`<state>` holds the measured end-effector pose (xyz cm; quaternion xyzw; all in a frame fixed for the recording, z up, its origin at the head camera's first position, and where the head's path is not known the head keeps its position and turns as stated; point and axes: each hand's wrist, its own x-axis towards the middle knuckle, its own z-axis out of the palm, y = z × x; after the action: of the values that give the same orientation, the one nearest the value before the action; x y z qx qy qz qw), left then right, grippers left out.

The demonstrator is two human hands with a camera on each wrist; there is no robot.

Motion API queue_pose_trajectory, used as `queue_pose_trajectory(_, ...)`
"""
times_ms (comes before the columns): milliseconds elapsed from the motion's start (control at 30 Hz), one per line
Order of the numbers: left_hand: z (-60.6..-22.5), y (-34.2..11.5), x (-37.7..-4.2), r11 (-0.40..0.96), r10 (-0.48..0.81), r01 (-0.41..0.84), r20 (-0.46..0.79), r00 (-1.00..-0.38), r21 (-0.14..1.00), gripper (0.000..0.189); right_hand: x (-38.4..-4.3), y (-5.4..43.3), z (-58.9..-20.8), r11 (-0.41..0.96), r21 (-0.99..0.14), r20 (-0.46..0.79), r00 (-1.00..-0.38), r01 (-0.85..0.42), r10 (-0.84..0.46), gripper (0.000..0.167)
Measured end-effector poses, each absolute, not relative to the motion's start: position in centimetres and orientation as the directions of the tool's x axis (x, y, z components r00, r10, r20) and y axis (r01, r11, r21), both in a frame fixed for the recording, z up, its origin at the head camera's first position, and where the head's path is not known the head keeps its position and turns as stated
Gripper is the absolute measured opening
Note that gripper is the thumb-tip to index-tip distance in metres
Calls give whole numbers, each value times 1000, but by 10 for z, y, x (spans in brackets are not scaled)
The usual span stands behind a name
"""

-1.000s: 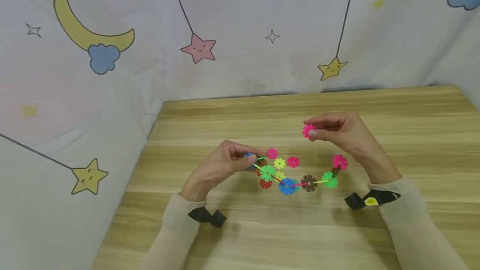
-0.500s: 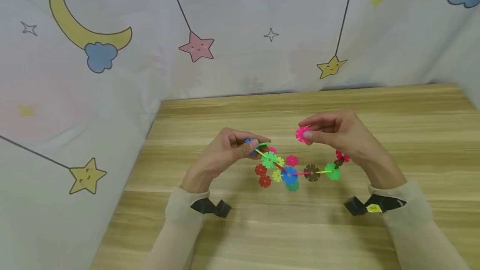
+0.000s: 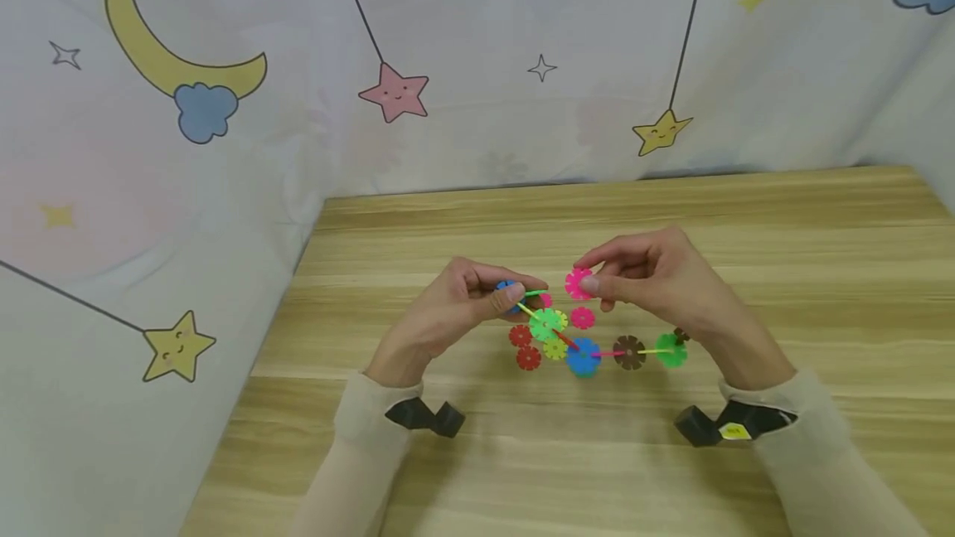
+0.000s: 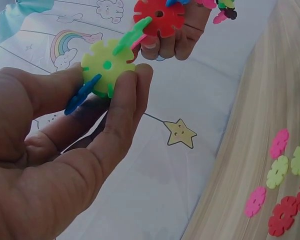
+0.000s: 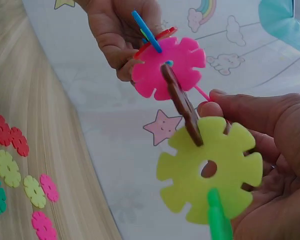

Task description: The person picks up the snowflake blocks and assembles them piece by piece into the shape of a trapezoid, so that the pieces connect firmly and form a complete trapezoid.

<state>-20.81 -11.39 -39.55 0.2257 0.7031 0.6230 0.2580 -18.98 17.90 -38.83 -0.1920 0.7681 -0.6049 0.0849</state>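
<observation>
My left hand (image 3: 443,317) pinches a blue notched disc (image 3: 505,287) between thumb and fingers. From it hangs a curved chain of slotted-together discs: green (image 3: 545,324), blue (image 3: 583,357), brown (image 3: 629,352) and green (image 3: 671,350), with edge-on discs linking them. The chain's far right end is partly hidden by my right hand (image 3: 664,288). That hand pinches a pink notched disc (image 3: 575,283), held up just right of my left fingertips and a green edge-on disc (image 3: 535,293). In the left wrist view, a yellow-green disc (image 4: 97,57) sits between the left thumb and fingers.
Loose discs lie on the wooden table (image 3: 567,471) under the chain: red (image 3: 529,357), yellow (image 3: 555,348), pink (image 3: 583,318) and several others, some overlapped by the chain. A patterned cloth (image 3: 477,131) hangs behind the table and along its left side.
My right hand has moved left with the pink disc, closing in on my left hand. My left hand has risen and shifted slightly right with the chain, whose right end now passes behind my right hand.
</observation>
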Motion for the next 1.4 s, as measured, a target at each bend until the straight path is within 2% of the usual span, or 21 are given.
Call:
queue_pose_trajectory(400,-398,-106,-204,108,662,7,-67,-746,994,28,-189,169,-395,205,-959,81,-882,-196,-464,17)
queue_pose_trajectory(733,-398,-103,-204,112,652,8,-67,-755,994,27,-189,167,-397,184,-972,53,-892,-150,-449,16)
queue_pose_trajectory(1200,-395,-99,-202,200,586,-27,-142,-798,979,26,-190,161,-406,87,-983,106,-887,-161,-450,14)
queue_pose_trajectory(1400,-394,-100,-202,232,579,-17,-152,-801,973,25,-191,160,-408,82,-986,90,-876,-145,-475,14)
